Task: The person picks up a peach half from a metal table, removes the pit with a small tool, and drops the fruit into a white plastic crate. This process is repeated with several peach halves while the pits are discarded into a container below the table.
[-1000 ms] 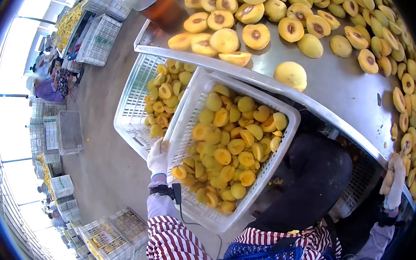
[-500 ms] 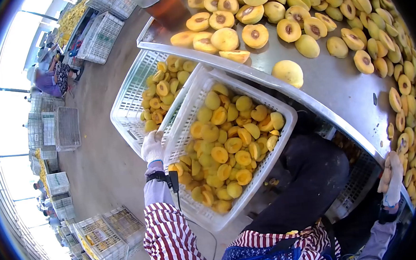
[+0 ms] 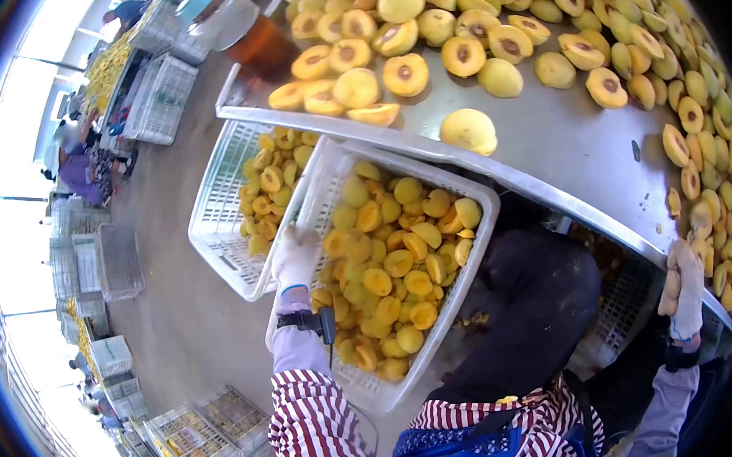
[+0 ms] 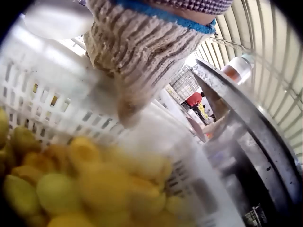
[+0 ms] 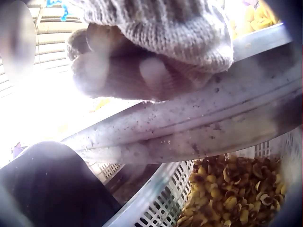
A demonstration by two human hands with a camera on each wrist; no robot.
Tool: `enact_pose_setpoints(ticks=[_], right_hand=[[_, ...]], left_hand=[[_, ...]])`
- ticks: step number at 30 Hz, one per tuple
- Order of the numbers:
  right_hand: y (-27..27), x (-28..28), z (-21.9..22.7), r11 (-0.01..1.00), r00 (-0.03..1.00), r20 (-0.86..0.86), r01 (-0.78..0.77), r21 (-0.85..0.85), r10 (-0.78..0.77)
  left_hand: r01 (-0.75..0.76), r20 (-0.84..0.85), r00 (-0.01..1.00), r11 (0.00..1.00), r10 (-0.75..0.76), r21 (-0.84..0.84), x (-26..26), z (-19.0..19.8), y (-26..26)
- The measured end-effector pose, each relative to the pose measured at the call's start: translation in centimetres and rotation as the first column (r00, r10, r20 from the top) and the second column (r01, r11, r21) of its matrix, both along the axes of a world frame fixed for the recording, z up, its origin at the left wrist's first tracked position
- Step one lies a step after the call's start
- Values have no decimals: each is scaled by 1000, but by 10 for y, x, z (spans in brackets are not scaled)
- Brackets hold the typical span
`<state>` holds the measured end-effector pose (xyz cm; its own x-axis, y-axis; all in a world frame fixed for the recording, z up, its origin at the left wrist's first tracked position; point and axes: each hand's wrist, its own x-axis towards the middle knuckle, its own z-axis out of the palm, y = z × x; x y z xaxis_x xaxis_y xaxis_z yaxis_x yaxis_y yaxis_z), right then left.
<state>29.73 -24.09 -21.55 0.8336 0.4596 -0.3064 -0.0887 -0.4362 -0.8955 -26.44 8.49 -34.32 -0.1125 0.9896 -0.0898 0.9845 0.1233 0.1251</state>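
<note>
My gloved left hand grips the left rim of a white plastic crate, its thumb lying over the rim on the inner side in the left wrist view. Yellow peach halves fill much of this crate. At the far right, my gloved right hand rests on the metal edge of the table, holding nothing. Its fingers look loosely bent in the right wrist view. Loose peach halves, several with brown centres, lie spread over the table close to that hand.
A second white crate with peach halves stands left of the first. Under the table edge, another crate holds brown and yellow fruit scraps. A jar of brown liquid stands at the table corner. My dark-trousered leg is beside the crate.
My left hand has shifted right, from the crate's outer left edge further over its rim. The head view has swung slightly. My right hand stays on the table edge.
</note>
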Motion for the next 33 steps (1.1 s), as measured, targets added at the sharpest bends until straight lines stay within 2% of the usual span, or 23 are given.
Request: enact_pose_setpoints(ticks=[2, 3, 6, 7, 8, 9, 10, 11, 12, 14, 15, 18, 19, 21, 22, 23, 25, 26, 27, 28, 29, 31, 33], right_hand=[[-9, 5, -1, 999, 999, 6, 46, -28, -46], [-7, 3, 2, 997, 998, 2, 60, -50, -60], [16, -17, 21, 993, 995, -78, 60, -100, -68], [23, -24, 31, 993, 991, -115, 54, -108, -67], [20, -26, 38, 992, 986, -154, 49, -118, -67], [12, -25, 30, 1000, 994, -103, 16, -19, -18], [14, -26, 36, 999, 987, -161, 4, -45, -12], [18, -28, 39, 995, 981, -179, 62, -74, -74], [23, -29, 39, 988, 972, -194, 112, -110, -132], [24, -30, 38, 986, 981, -150, 102, -130, -121], [25, -30, 38, 987, 985, -130, 102, -123, -118], [15, -24, 30, 997, 984, -163, 57, -51, -65], [27, -36, 49, 997, 977, -205, 51, -63, -63], [19, -32, 43, 998, 983, -173, 54, -36, -59], [20, -31, 37, 998, 987, -150, 51, -33, -56], [17, -28, 23, 995, 989, -105, 103, -7, -103], [4, -18, 1, 985, 985, -2, 170, 18, -170], [0, -17, 2, 990, 989, -47, 142, -17, -142], [1, -16, 5, 991, 988, -87, 129, -22, -131], [10, -19, 16, 991, 983, -124, 133, -16, -134], [16, -26, 33, 990, 969, -208, 117, -81, -132], [24, -34, 36, 991, 983, -137, 115, -65, -123], [16, -32, 28, 992, 988, -96, 120, -45, -124]], left_hand=[[-79, 132, 987, 991, 93, -112, -9, -18, 14], [-79, 87, 993, 996, 82, -32, -19, -40, 18], [-59, -14, 998, 995, 58, -75, -10, -25, 21], [-48, 128, 990, 996, 56, -70, -22, -40, 25], [-74, 176, 979, 986, 99, -146, -11, -18, 17], [-94, 229, 963, 971, 145, -219, 2, 4, 12], [-108, 280, 940, 951, 193, -291, 13, 17, 8], [-98, 337, 929, 979, 154, -177, 8, 15, -6], [-21, 314, 949, 997, -3, 73, -27, -27, -9], [-149, 207, 969, 987, 135, 53, 3, -12, -18], [-85, 259, 965, 985, 45, 147, -5, -28, -12], [-94, 36, 995, 995, 95, -22, -1, -41, 15], [-117, 78, 989, 990, 123, -78, 6, -30, 12], [-129, 204, 967, 982, 155, -137, 17, 3, -2], [-133, 270, 946, 975, 178, -178, 16, 5, -9], [-86, 218, 970, 991, 106, -100, 5, -6, -16], [-90, 164, 983, 996, 85, 22, 5, -22, -14], [-100, 130, 988, 992, 89, 80, 0, -25, -22], [-122, 151, 981, 993, 122, -11, -27, -54, -8], [-118, 123, 986, 993, 116, 2, -18, -53, 6], [-118, 85, 989, 993, 117, -3, -11, -54, 11], [-164, 17, 986, 986, 165, -30, 1, -40, 5], [-164, 16, 985, 966, 171, -201, 3, -12, 3]])
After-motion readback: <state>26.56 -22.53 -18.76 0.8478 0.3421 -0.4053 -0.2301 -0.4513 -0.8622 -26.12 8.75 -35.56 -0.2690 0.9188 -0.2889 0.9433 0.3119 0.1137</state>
